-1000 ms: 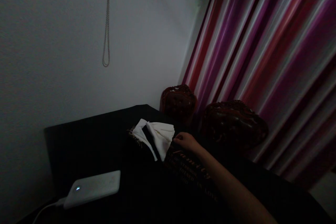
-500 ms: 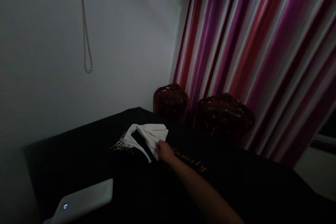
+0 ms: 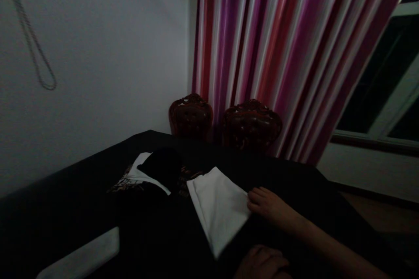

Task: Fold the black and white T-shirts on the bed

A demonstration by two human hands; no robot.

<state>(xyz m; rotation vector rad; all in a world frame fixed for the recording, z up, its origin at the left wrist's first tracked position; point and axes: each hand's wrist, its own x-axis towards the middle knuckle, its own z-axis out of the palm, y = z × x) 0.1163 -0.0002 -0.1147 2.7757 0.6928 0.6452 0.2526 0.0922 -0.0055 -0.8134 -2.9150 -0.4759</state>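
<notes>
White cloth moved off pile: plain, squarish, right hand gripping edge.

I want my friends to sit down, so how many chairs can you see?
2. One chair stands beyond the far edge of the dark table, nearer the pale wall; the other chair is to its right, before the striped curtain. Others may be hidden.

Mostly matt surfaces were seen, with gloss at a few places.
The white cloth was seen as smooth and matt, softly creased. A dull, dark finish was shown by the table, a satin-like sheen by the striped curtain. In the chair backs, carved, wood-like frames were combined with glossy, leather-like padding. Smooth plastic was suggested by the pale slab.
</notes>
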